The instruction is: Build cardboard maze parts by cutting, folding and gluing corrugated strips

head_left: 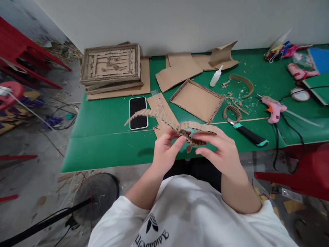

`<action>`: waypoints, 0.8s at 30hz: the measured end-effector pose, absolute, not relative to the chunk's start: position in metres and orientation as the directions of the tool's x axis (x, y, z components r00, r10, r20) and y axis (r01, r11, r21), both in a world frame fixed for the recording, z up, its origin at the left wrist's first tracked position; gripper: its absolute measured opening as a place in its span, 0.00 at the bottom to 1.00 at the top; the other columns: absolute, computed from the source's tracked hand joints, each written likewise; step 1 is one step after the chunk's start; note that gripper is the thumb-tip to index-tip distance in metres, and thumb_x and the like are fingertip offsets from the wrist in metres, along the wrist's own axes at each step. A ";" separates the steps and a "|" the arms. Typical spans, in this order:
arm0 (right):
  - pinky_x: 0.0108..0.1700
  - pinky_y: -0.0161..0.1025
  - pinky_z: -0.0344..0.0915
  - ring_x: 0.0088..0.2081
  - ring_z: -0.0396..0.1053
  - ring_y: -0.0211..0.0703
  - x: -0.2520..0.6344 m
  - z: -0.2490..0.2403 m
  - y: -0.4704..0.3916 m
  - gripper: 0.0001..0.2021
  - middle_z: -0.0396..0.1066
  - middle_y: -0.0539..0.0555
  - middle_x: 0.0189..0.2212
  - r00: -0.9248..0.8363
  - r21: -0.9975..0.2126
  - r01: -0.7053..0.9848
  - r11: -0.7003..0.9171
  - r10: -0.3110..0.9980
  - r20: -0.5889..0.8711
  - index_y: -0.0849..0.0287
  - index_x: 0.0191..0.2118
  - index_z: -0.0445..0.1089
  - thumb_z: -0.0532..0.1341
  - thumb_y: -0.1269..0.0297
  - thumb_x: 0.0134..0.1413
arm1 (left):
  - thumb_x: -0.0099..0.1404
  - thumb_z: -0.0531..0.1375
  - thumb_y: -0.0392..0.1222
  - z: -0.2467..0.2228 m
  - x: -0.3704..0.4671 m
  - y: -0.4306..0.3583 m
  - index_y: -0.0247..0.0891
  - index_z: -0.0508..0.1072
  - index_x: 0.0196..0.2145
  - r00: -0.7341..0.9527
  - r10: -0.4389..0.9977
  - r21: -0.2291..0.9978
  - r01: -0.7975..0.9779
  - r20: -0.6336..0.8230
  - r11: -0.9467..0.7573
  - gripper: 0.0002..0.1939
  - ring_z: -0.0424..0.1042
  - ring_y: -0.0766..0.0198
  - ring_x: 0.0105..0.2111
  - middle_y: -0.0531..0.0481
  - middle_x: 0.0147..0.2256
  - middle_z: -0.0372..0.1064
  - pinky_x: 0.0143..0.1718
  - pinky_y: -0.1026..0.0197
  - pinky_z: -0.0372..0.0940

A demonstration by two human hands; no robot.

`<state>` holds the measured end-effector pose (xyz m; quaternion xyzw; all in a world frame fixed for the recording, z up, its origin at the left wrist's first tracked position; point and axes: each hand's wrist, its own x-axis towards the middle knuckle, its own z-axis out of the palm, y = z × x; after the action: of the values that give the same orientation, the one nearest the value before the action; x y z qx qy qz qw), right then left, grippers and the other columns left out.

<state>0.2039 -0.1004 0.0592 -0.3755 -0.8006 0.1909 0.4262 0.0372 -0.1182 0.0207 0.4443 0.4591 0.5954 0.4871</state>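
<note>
A long wavy strip of corrugated cardboard (154,114) curls in the air above the table's front edge. My left hand (164,151) pinches it near the middle between thumb and fingers. The fingers of my right hand (222,151) lie along the strip's curled right-hand part, with the thumb below it; part of the grip is hidden. Just beyond my hands lies a shallow cardboard tray (196,101) with low corrugated walls. A phone (138,113) rests flat left of it, partly behind the strip, beside a flat cardboard piece (160,106) with a clear ruler on it.
Stacked cardboard panels (113,68) stand at the back left. Loose cardboard sheets (180,73) and a glue bottle (216,76) lie along the wall. To the right are a coiled corrugated strip (232,112), a utility knife (248,133) and a pink glue gun (273,109) with its cord.
</note>
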 end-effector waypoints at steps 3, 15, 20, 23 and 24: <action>0.39 0.38 0.72 0.38 0.74 0.44 0.195 0.060 -0.100 0.13 0.77 0.54 0.33 -0.212 -0.673 0.524 0.522 0.845 0.490 0.56 0.36 0.76 0.64 0.52 0.51 | 0.58 0.64 0.48 0.011 0.038 -0.122 0.41 0.77 0.39 -0.120 0.972 0.979 0.043 0.202 -0.198 0.12 0.76 0.58 0.39 0.49 0.36 0.77 0.46 0.58 0.70; 0.43 0.39 0.70 0.38 0.72 0.40 0.181 0.046 -0.101 0.08 0.75 0.54 0.33 -0.219 -0.520 0.520 0.678 0.694 0.686 0.58 0.39 0.74 0.62 0.73 0.53 | 0.68 0.53 0.44 0.014 0.051 -0.128 0.51 0.45 0.66 0.087 0.938 0.928 0.136 0.336 -0.346 0.32 0.53 0.55 0.63 0.48 0.65 0.50 0.63 0.50 0.55; 0.46 0.44 0.71 0.44 0.72 0.46 0.179 0.041 -0.106 0.12 0.74 0.58 0.38 -0.172 -0.583 0.416 0.698 0.689 0.704 0.60 0.43 0.73 0.61 0.76 0.52 | 0.70 0.50 0.49 0.011 0.062 -0.134 0.48 0.51 0.65 -0.019 0.981 0.976 -0.096 0.193 -0.194 0.27 0.55 0.57 0.62 0.50 0.63 0.53 0.62 0.54 0.56; 0.48 0.44 0.71 0.45 0.72 0.46 0.177 0.039 -0.109 0.13 0.74 0.57 0.38 -0.116 -0.623 0.364 0.693 0.697 0.707 0.59 0.44 0.73 0.61 0.76 0.52 | 0.70 0.51 0.45 0.014 0.068 -0.135 0.46 0.62 0.60 -0.186 0.961 0.978 -0.001 0.202 -0.206 0.21 0.64 0.60 0.58 0.51 0.57 0.64 0.59 0.58 0.61; 0.48 0.44 0.71 0.45 0.73 0.46 0.178 0.039 -0.109 0.13 0.75 0.56 0.38 -0.105 -0.636 0.356 0.685 0.706 0.701 0.58 0.43 0.73 0.62 0.76 0.52 | 0.70 0.51 0.45 0.015 0.069 -0.134 0.46 0.64 0.58 -0.208 0.951 0.973 0.024 0.229 -0.229 0.20 0.65 0.61 0.56 0.51 0.56 0.66 0.58 0.59 0.62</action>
<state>0.1775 -0.1090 0.0388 -0.3652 -0.7266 0.1562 0.5606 0.0695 -0.1344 0.0154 0.4989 0.4886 0.6045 0.3832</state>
